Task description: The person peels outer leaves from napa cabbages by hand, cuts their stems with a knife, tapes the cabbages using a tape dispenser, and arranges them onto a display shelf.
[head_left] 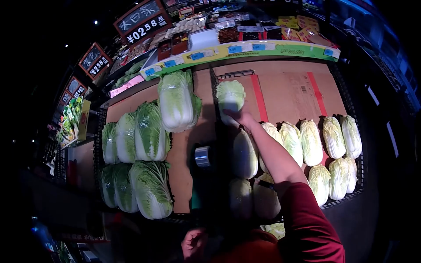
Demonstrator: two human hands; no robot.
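Note:
My right hand (239, 116) reaches forward and grips the lower end of a pale napa cabbage (231, 95) at the back left of the right-hand crate. The fingers are partly hidden beneath the cabbage. Close to my body, my left hand (194, 243) is in dim light with its fingers curled; whether anything is inside them is hidden. Between the two groups of cabbages there is a shiny roll (202, 156), perhaps of film or tape. Below my right forearm, other pale napa cabbages (245, 153) lie in rows.
Larger green napa cabbages (151, 131) are on the left, one group (176, 101) standing higher. Cardboard (289, 92) with red strips lines the right crate (359, 175). A shelf edge with price labels (241, 48) runs behind. Chalkboard price signs (142, 22) stand at upper left.

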